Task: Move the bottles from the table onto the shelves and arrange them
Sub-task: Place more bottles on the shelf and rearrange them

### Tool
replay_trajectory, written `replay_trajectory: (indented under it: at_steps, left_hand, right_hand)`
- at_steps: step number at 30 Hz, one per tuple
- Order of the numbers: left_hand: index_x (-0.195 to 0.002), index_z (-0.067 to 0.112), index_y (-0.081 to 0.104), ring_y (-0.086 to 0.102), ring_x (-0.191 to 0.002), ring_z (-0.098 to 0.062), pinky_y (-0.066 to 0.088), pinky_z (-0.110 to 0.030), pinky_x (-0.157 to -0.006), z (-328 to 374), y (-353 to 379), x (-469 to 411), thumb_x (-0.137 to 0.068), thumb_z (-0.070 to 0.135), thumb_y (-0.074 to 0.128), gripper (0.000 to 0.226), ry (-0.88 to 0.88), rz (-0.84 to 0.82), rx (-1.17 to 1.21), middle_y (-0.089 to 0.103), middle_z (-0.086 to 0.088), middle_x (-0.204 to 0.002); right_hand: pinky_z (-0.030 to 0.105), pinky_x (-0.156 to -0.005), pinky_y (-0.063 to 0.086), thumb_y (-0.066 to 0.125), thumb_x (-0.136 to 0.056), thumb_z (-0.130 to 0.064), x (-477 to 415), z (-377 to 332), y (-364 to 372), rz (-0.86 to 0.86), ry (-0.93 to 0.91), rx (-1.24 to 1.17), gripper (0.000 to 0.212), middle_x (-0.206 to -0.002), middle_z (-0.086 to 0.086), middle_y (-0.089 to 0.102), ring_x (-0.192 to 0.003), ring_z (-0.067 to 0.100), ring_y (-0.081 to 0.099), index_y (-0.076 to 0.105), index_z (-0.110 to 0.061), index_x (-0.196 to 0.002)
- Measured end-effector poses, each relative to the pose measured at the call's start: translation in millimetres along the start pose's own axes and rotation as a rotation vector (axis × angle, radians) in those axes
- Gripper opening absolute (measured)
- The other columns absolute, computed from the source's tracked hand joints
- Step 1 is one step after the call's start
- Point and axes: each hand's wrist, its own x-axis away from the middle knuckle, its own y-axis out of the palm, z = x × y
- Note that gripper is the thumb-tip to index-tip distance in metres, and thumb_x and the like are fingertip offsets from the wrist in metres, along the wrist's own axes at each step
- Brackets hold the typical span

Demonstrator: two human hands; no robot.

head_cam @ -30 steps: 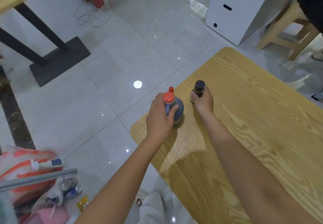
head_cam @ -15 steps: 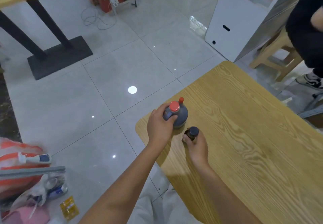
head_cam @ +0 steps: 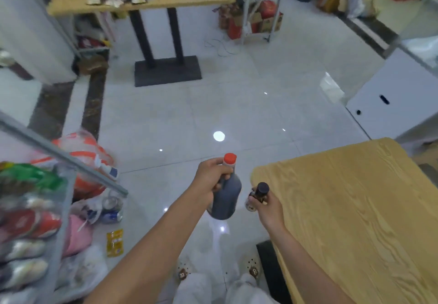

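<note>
No legible text anywhere. Label on small bottle [head_cam: 257, 196] is blurred. Print on yellow packet [head_cam: 115, 242], floor-level left of the bottle, and on cardboard boxes [head_cam: 269, 23] far beyond it is unreadable too.

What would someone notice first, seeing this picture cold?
The two bottles held at centre: the left hand grips a large red-capped bottle by its neck, the right hand holds a small dark bottle beside it. The wooden table stands to their right.

Plenty of open tile floor [head_cam: 213, 109] straight ahead, between the counter [head_cam: 343, 209] on the right and the shelf [head_cam: 71, 160] on the left. Bags [head_cam: 80, 147] and cans [head_cam: 111, 213] crowd the floor by that shelf, and there's a black table base [head_cam: 168, 71] further out.
</note>
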Motion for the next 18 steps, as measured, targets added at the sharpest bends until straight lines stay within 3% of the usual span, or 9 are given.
replay_trajectory:
  at_steps: [3, 10, 13, 18]
  left_hand:
    - [-0.107, 0.009, 0.067, 0.033, -0.043, -0.011, 0.021, -0.019, -0.038, 6, -75, 21, -0.081, 0.0, 0.062, 0.028, 0.025, 0.116, 0.064, 0.046, -0.002, -0.053]
    - [-0.104, 0.014, 0.065, 0.027, -0.039, -0.01, 0.016, -0.016, -0.036, 28, -230, 92, -0.08, 0.003, 0.067, 0.026, 0.254, 0.425, 0.25, 0.045, 0.0, -0.049]
    - [-0.107, 0.013, 0.065, 0.025, -0.035, -0.005, 0.013, -0.014, -0.034, 49, -282, 134, -0.083, 0.007, 0.067, 0.025, 0.39, 0.548, 0.279, 0.045, 0.0, -0.053]
    - [-0.113, 0.01, 0.064, 0.031, -0.039, -0.001, 0.025, -0.012, -0.035, 94, -340, 225, -0.084, 0.008, 0.065, 0.029, 0.667, 0.689, 0.382, 0.054, 0.0, -0.064]
  right_hand:
    - [0.011, -0.067, 0.044, 0.066, -0.081, -0.002, 9, -44, 61, -0.188, -0.098, 0.032, 0.018, -0.085, -0.006, 0.063, -0.08, 0.011, 0.058, 0.063, -0.013, -0.096]
    - [0.033, -0.077, 0.048, 0.068, -0.079, -0.011, 55, -156, 211, -0.562, -0.403, 0.148, 0.017, -0.088, 0.002, 0.065, -0.084, 0.02, 0.058, 0.064, -0.012, -0.096]
    - [0.03, -0.078, 0.047, 0.069, -0.08, -0.012, 86, -203, 260, -0.689, -0.563, 0.126, 0.017, -0.085, -0.008, 0.064, -0.084, 0.013, 0.059, 0.065, -0.017, -0.095]
    - [0.025, -0.074, 0.049, 0.073, -0.078, -0.012, 146, -282, 317, -0.877, -0.859, 0.034, 0.03, -0.084, -0.017, 0.064, -0.077, -0.003, 0.058, 0.06, -0.036, -0.09]
